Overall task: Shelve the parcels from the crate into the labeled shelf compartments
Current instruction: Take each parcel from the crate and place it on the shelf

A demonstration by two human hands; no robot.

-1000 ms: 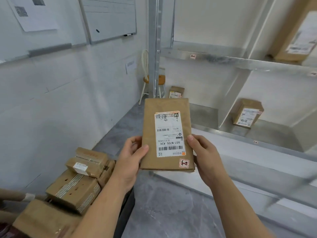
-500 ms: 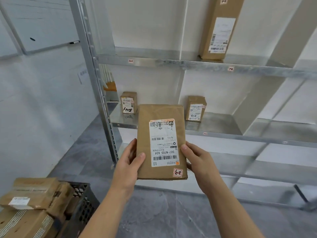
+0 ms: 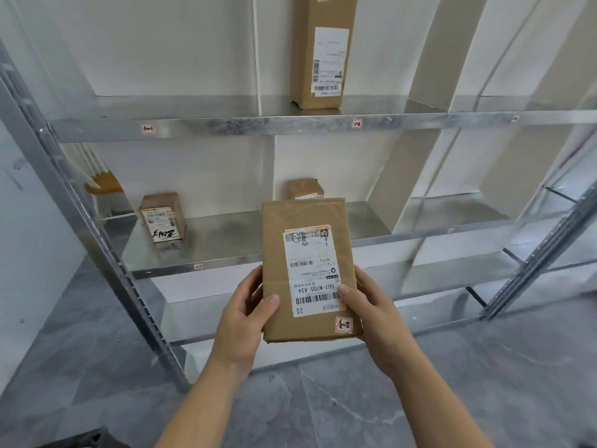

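Both hands, left hand [image 3: 240,321] and right hand [image 3: 371,313], fingers curled, grip brown parcel [image 3: 307,253]

Parcel stockroom, labelled metal shelving [image 3: 245,124], parcels [image 3: 163,216]

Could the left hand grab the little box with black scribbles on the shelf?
Probably not yet: the left hand is busy gripping the parcel. Nothing blocks the box on its open shelf, so a freed hand likely could.
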